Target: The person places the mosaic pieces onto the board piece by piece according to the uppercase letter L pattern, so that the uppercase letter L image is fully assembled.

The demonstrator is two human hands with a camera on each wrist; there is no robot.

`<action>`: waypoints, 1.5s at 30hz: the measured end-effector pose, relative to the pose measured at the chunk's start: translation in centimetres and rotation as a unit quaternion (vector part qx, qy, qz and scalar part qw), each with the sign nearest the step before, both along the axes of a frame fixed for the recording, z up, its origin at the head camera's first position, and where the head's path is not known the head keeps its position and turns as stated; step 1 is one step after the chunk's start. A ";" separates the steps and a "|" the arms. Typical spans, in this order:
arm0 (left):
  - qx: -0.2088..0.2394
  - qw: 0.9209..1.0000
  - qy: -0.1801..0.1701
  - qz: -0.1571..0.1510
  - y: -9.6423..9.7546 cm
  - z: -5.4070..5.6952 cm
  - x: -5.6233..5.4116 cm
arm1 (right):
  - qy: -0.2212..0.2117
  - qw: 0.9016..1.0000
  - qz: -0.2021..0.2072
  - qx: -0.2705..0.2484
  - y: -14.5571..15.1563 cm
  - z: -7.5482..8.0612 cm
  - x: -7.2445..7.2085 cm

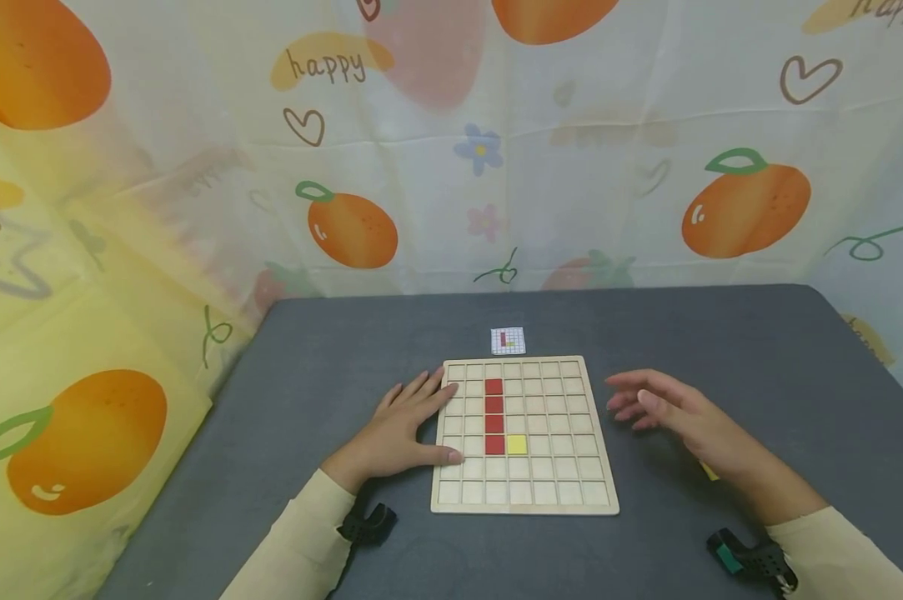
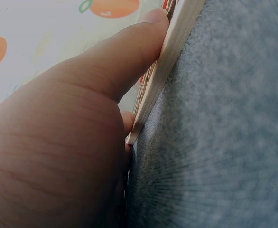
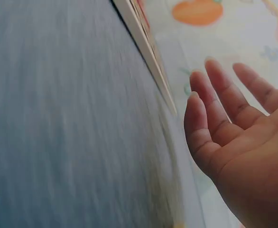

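A light wooden grid board lies on the table. Several red square tiles form a vertical column in its cells, and one yellow square tile sits just right of the lowest red one. My left hand rests on the board's left edge, thumb and fingers spread over the rim; the thumb shows on the edge in the left wrist view. To the right of the board, my right hand hovers above the table with loosely bent fingers and nothing in them. Partly hidden beneath it is a small yellow piece.
Behind the board lies a small white card printed with a grid and red and yellow marks. The dark grey table ends at a fruit-patterned cloth hanging at the back and left. Both wrists carry black straps.
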State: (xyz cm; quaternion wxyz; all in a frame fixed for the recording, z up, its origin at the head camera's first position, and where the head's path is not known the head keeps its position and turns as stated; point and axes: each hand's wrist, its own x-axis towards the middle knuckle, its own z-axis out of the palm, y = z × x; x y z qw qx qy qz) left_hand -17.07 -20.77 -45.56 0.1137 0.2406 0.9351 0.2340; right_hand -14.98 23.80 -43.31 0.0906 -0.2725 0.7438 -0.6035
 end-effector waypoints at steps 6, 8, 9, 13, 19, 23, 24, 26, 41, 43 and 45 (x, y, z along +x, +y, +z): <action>0.009 1.000 -0.001 -0.002 0.1 0.0 0.0 | -0.002 1.000 -0.011 0.013 3.5 -0.2 0.0; 0.009 1.000 0.000 -0.003 0.0 0.0 0.0 | -0.004 1.000 -0.014 0.022 4.6 -0.3 -0.1; 0.008 1.000 0.000 -0.003 0.0 -0.1 0.0 | -0.004 0.999 -0.016 0.028 5.2 -0.4 -0.1; 0.011 1.000 0.003 -0.005 0.0 -0.1 0.0 | -0.001 0.998 -0.024 0.066 7.2 -0.9 -0.4; 0.013 1.000 0.008 -0.005 0.0 0.0 0.0 | -0.026 0.992 -0.009 0.121 9.2 -1.3 -0.6; 0.014 1.000 0.008 -0.005 0.1 0.2 0.1 | -0.029 0.983 0.022 0.181 10.0 -1.1 -0.8; 0.014 1.000 0.008 -0.004 0.1 0.2 0.1 | -0.030 0.980 0.029 0.196 10.2 -1.1 -0.8; 0.015 1.000 0.008 -0.004 0.1 0.2 0.1 | -0.028 0.973 0.041 0.227 10.3 -1.0 -0.8; 0.019 1.000 0.006 -0.003 0.0 0.1 0.2 | 0.020 0.966 0.095 0.241 9.9 -0.5 -0.5; 0.019 1.000 0.007 -0.003 0.0 0.1 0.2 | 0.016 0.965 0.096 0.242 9.7 -0.4 -0.4; 0.019 1.000 0.006 -0.003 0.1 0.1 0.2 | 0.015 0.966 0.085 0.242 9.6 -0.4 -0.3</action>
